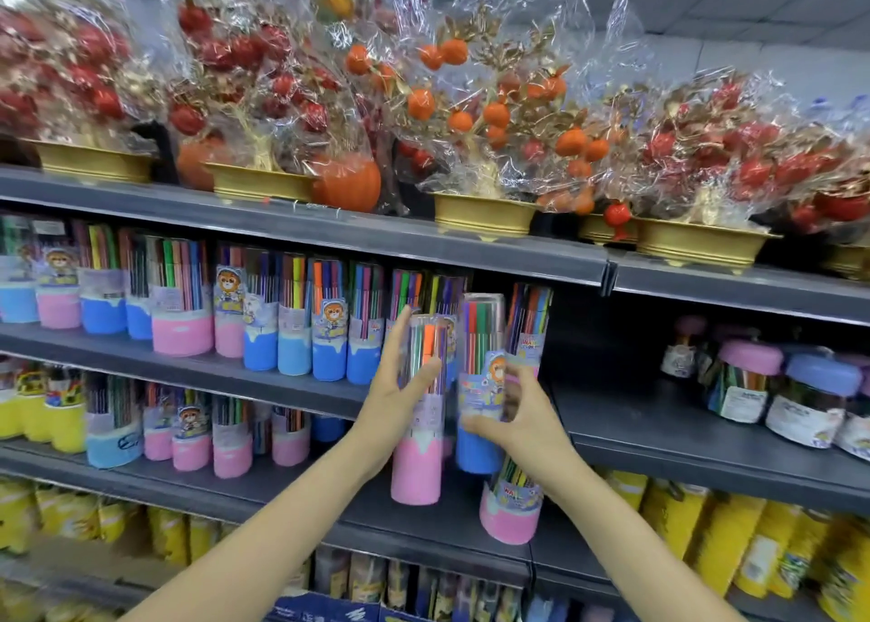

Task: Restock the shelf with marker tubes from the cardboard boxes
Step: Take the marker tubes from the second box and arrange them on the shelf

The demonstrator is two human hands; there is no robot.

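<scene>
My left hand (400,388) holds a pink-based marker tube (416,473) upright, thumb across its front and fingers behind it. My right hand (520,416) grips a blue-based marker tube (478,449) just to the right, fingers curled round its clear middle. Both tubes are in front of the right end of the tube row (292,320) on the middle shelf (659,433). A second pink-based tube (511,520) hangs tilted under my right palm; I cannot see what grips it. No cardboard box is clearly in view.
The middle shelf is bare and dark right of the row, up to the pink- and blue-lidded jars (795,395). Wrapped fruit trees in gold pots (485,214) fill the top shelf. More tubes (188,428) and yellow packs (753,546) stand below.
</scene>
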